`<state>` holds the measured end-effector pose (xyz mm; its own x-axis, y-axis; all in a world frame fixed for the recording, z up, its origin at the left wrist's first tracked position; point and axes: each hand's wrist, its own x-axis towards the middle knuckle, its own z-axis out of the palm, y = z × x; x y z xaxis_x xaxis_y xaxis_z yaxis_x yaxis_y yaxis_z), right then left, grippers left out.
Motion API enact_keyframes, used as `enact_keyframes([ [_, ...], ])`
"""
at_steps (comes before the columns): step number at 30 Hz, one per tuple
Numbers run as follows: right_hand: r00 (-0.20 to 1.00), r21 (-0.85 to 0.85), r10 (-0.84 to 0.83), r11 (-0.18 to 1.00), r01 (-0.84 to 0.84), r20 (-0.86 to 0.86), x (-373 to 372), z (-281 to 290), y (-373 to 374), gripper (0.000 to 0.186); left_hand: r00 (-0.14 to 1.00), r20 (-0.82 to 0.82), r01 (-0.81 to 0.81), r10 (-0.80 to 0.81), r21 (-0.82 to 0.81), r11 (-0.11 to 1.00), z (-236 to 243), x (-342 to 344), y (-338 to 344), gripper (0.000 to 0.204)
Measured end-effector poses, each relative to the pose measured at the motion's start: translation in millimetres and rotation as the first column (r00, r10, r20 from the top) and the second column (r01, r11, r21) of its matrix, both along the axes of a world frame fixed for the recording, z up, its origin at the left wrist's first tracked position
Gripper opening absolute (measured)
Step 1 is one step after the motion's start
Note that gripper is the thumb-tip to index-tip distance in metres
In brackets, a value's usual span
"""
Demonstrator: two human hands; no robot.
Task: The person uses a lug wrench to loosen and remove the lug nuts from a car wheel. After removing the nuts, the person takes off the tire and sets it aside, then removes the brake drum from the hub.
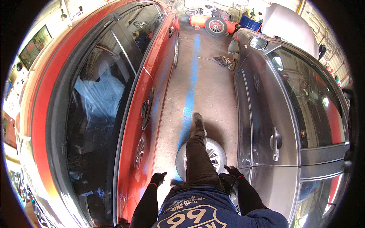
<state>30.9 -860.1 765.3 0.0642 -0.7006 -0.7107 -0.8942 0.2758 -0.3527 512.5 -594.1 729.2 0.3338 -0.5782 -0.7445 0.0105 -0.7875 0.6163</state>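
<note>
My left hand (157,178), in a black glove with a red cuff edge, hangs beside the red car's door. A finger or thumb sticks out to the right, and I see nothing held in it. On the other side, my right hand (233,172) wears the same glove, fingers stretched forward and to the left, holding nothing that I can see. Between the hands a wheel (216,156) with a silver spoked rim lies on the floor, partly hidden by my dark-trousered leg (198,159). My shoe (198,121) is set forward, beyond the wheel.
A red car (133,152) stands close on the left, a dark grey car (264,125) close on the right. A blue line (192,83) runs along the floor between them. Ahead are a red-rimmed wheel (216,26), a blue drum (249,22) and a crumpled rag-like heap (225,62).
</note>
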Motion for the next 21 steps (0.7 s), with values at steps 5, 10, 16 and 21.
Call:
enact_keyframes([
  [5, 0.995, -0.043, 0.087, 0.995, -0.085, 0.047, 68, -3, -116, 0.085, 0.908, 0.181, 0.404, -0.377, -0.147, 0.903, -15, 35, -90, 0.044],
  [10, 0.996, 0.078, 0.043, 0.996, -0.049, 0.082, 119, -77, -272, 0.096, 0.890, 0.417, 0.370, -0.183, -0.430, 0.823, -15, 87, -234, 0.036],
  [16, 0.927, 0.008, 0.356, 0.933, -0.359, 0.117, 287, -83, -523, 0.067, 0.907, -0.193, -0.377, 0.375, 0.027, 0.926, 38, 173, -404, 0.037],
  [21, 0.687, -0.442, 0.367, 0.894, -0.074, 0.627, 469, -9, -707, 0.052, 0.870, 0.349, 0.438, -0.349, -0.220, 0.872, 52, 229, -625, 0.031],
])
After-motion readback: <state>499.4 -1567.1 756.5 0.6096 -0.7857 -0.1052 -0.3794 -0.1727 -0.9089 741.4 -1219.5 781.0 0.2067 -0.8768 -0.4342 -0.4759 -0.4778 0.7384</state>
